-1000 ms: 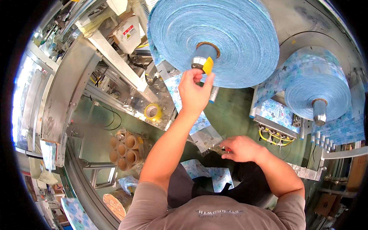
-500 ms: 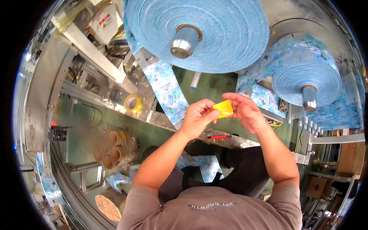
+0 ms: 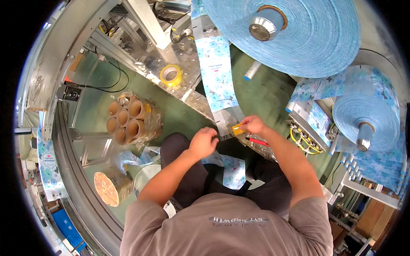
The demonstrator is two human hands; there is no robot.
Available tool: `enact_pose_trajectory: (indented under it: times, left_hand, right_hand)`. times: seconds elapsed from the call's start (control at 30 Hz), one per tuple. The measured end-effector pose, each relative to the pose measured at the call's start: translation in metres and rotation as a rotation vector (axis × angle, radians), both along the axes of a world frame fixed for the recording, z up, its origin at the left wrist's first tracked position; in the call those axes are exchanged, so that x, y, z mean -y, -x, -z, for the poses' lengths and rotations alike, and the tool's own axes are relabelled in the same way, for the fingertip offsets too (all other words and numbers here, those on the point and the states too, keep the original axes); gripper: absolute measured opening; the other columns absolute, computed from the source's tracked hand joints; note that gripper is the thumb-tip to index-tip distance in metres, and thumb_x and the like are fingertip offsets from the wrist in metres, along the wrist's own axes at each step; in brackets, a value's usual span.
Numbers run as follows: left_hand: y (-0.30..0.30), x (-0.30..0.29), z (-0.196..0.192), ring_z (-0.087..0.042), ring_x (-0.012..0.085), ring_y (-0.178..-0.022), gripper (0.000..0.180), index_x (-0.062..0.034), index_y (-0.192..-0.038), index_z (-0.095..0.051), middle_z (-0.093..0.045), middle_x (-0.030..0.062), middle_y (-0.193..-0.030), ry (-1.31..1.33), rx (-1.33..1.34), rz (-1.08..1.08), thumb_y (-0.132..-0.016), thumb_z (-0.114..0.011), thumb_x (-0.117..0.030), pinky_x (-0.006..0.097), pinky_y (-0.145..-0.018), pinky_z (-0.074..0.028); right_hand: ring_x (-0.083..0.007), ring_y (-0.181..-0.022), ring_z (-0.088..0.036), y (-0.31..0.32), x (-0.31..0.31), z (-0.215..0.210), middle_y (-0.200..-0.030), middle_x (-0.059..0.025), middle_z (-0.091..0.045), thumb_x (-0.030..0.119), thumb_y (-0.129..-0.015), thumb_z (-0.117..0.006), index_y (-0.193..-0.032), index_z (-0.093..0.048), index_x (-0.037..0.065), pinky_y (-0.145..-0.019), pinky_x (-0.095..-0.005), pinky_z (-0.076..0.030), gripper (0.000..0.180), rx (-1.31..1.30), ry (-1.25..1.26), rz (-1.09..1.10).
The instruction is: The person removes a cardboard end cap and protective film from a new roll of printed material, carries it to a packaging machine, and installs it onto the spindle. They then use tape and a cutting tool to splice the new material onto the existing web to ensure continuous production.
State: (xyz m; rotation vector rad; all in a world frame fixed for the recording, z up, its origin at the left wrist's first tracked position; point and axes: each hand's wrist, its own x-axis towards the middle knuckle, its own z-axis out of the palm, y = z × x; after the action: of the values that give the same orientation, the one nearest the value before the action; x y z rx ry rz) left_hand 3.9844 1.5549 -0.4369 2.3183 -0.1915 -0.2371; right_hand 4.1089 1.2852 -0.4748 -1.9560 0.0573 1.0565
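at the end of the printed blue floral film strip (image 3: 218,77), on the metal machine ledge (image 3: 200,100): right hand (image 3: 253,125) pinching a small yellow plastic piece (image 3: 237,129) between thumb and fingertips, just above a red pen-like tool (image 3: 257,141). left hand (image 3: 203,143) close beside, fingers curled shut (what they hold, if anything, cannot tell). overhead, big blue film roll (image 3: 294,30); on the ledge, yellow tape ring (image 3: 171,75); lower left, wrapped bundle of cardboard cores (image 3: 130,118).
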Motion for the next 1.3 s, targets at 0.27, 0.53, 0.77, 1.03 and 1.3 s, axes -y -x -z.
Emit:
enact_pose_trajectory:
  times: [0.27,0.53,0.77,1.03,1.3]
  left_hand:
    - [0.007,0.044,-0.003,-0.038,0.0385,-0.145,0.028,0.0063,-0.101,-0.066,-0.043,0.0257,-0.151,-0.22,-0.003,0.515,-0.081,-0.072,-0.012,0.048,-0.109,-0.042]
    - [0.009,0.06,0.048,-0.03,0.0356,-0.152,0.031,0.0073,-0.11,-0.068,-0.034,0.0244,-0.161,-0.452,0.06,0.529,-0.085,-0.063,-0.01,0.044,-0.114,-0.038]
    - [-0.007,0.074,0.037,-0.029,0.0335,-0.152,0.039,0.0066,-0.118,-0.067,-0.035,0.0207,-0.161,-0.485,0.055,0.56,-0.086,-0.064,-0.014,0.042,-0.117,-0.035]
    - [-0.027,0.075,0.047,-0.021,0.0346,-0.156,0.053,0.0069,-0.125,-0.064,-0.031,0.0228,-0.163,-0.459,0.138,0.712,-0.083,-0.073,-0.024,0.044,-0.124,-0.024]
    - [-0.008,0.074,0.043,-0.036,0.0387,-0.147,0.043,0.0046,-0.116,-0.066,-0.04,0.0273,-0.155,-0.405,0.155,0.59,-0.085,-0.072,-0.025,0.046,-0.12,-0.029]
  right_hand:
    - [-0.0307,-0.089,-0.072,0.019,-0.011,0.032,-0.096,-0.0146,-0.076,0.022,-0.077,-0.078,-0.103,-0.076,0.007,-0.081,-0.0412,-0.056,0.03,0.205,0.166,-0.173]
    - [-0.0382,-0.104,-0.07,0.022,-0.016,0.029,-0.11,-0.0193,-0.074,0.03,-0.081,-0.071,-0.104,-0.076,0.005,-0.091,-0.0446,-0.056,0.034,0.375,0.335,-0.329]
    - [-0.0395,-0.099,-0.072,-0.031,0.036,-0.093,-0.106,-0.0261,-0.073,0.033,-0.086,-0.068,-0.12,-0.069,0.0,-0.091,-0.0426,-0.057,0.047,0.611,0.53,-0.321]
    - [-0.0151,-0.068,-0.065,0.014,0.08,-0.218,-0.091,-0.0105,-0.075,0.011,-0.088,-0.075,-0.122,-0.066,0.002,-0.062,-0.0297,-0.05,0.037,0.629,-0.046,0.12]
    - [-0.0192,-0.059,-0.064,0.053,0.075,-0.273,-0.091,-0.0106,-0.076,0.018,-0.086,-0.079,-0.123,-0.066,0.004,-0.057,-0.0347,-0.05,0.042,0.662,0.031,-0.199]
